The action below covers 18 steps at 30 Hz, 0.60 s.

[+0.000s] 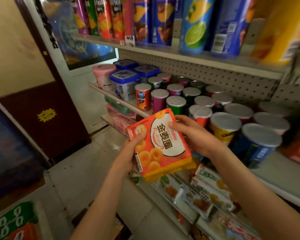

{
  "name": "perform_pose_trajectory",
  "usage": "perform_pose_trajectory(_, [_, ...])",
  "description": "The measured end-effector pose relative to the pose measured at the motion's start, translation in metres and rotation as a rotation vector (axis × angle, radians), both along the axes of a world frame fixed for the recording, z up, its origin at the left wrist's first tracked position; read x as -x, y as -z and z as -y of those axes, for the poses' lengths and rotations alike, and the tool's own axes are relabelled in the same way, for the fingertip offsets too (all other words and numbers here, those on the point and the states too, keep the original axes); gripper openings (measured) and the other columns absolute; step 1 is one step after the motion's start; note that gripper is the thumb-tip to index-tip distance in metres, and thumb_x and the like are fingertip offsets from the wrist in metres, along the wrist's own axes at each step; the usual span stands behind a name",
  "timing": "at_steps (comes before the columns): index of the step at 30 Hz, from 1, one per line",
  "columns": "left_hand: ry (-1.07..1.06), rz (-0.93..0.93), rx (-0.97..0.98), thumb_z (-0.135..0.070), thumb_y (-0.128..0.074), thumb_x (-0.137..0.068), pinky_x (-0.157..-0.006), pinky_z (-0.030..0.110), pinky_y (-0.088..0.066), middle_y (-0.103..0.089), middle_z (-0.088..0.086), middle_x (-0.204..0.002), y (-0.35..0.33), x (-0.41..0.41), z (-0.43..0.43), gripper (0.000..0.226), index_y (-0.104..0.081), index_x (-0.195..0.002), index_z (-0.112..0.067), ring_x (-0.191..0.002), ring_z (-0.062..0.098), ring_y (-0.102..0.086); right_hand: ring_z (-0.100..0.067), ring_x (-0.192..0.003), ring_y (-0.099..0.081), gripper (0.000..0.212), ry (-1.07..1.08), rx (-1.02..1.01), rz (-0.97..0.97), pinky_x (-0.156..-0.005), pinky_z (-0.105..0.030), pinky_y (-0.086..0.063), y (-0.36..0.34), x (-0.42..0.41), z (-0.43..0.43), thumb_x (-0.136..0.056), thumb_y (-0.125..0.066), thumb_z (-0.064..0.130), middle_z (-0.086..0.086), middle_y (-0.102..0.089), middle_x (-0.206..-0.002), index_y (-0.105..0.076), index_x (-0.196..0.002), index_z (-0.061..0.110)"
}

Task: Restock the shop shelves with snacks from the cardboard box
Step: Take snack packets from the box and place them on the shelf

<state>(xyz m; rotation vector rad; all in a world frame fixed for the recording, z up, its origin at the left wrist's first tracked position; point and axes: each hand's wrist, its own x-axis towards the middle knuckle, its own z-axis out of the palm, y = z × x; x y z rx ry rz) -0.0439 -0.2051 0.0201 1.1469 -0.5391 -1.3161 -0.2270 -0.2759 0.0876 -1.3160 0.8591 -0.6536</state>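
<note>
A small stack of orange snack packs [160,144], printed with a white oval and golden rings, is held in front of the shelves at mid height. My left hand [131,150] grips the stack's left edge, thumb on the front. Gripping its right edge is my right hand [193,134], thumb on the white oval and fingers behind. The stack hangs just in front of the middle shelf [267,172], which is packed with short chip cans [176,104]. The cardboard box [100,227] is only partly in view at the bottom, below my left forearm.
Tall chip tubes [194,26] fill the top shelf. Blue-lidded tubs [124,84] and a pink tub stand at the middle shelf's left end. Flat snack packs [203,187] lie on the lower shelf. A dark door [47,116] is at left, green and orange packs [16,222] at bottom left.
</note>
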Motion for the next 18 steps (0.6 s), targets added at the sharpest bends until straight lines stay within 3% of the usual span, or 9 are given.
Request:
perform_pose_trajectory(3, [-0.012,-0.095,0.080,-0.040,-0.073,-0.069,-0.088,0.050,-0.053,-0.065,0.018,-0.121,-0.007,0.024,0.008,0.066,-0.057,-0.127,-0.011,-0.108,0.035,-0.064,-0.024,-0.097,-0.069,0.060,-0.058,-0.003,0.010,-0.081,-0.039,-0.056,-0.015,0.034,-0.012,-0.071,-0.072,0.034,-0.006,-0.069,-0.113,-0.052,-0.126,0.020])
perform_pose_trajectory(6, [-0.031,-0.192,0.102,-0.048,-0.079,-0.066,-0.095,0.059,-0.045,-0.062,0.015,-0.126,-0.008,0.045,0.017,0.077,-0.053,-0.132,-0.018,-0.114,0.037,-0.060,-0.021,-0.102,-0.067,0.053,-0.047,0.096,0.037,-0.083,-0.033,-0.054,-0.020,0.070,-0.025,-0.075,-0.073,0.031,-0.003,-0.065,-0.119,-0.054,-0.125,0.028])
perform_pose_trajectory(9, [0.013,-0.226,0.116,-0.053,-0.079,-0.063,-0.098,0.057,-0.044,-0.063,0.011,-0.126,-0.019,0.077,0.023,0.079,-0.054,-0.131,-0.020,-0.114,0.034,-0.061,-0.023,-0.108,-0.064,0.057,0.056,0.115,0.190,-0.083,-0.031,-0.054,-0.018,0.105,-0.041,-0.076,-0.070,0.032,-0.005,-0.064,-0.121,-0.051,-0.130,0.024])
perform_pose_trajectory(12, [0.107,-0.245,0.138,-0.051,-0.071,-0.067,-0.096,0.051,-0.049,-0.069,0.005,-0.117,-0.031,0.122,0.021,0.069,-0.056,-0.128,-0.022,-0.108,0.028,-0.065,-0.025,-0.102,-0.065,0.063,0.305,0.153,0.352,-0.079,-0.033,-0.056,-0.012,0.126,-0.058,-0.073,-0.076,0.030,-0.010,-0.065,-0.116,-0.050,-0.129,0.017])
perform_pose_trajectory(18, [0.363,-0.211,0.189,-0.036,-0.072,-0.078,-0.090,0.042,-0.053,-0.067,0.003,-0.121,-0.024,0.228,0.000,0.060,-0.050,-0.132,-0.025,-0.109,0.022,-0.065,-0.026,-0.089,-0.071,0.023,0.930,0.059,0.617,-0.071,-0.041,-0.060,-0.004,0.178,-0.091,-0.087,-0.061,0.019,-0.008,-0.074,-0.098,-0.059,-0.109,0.015])
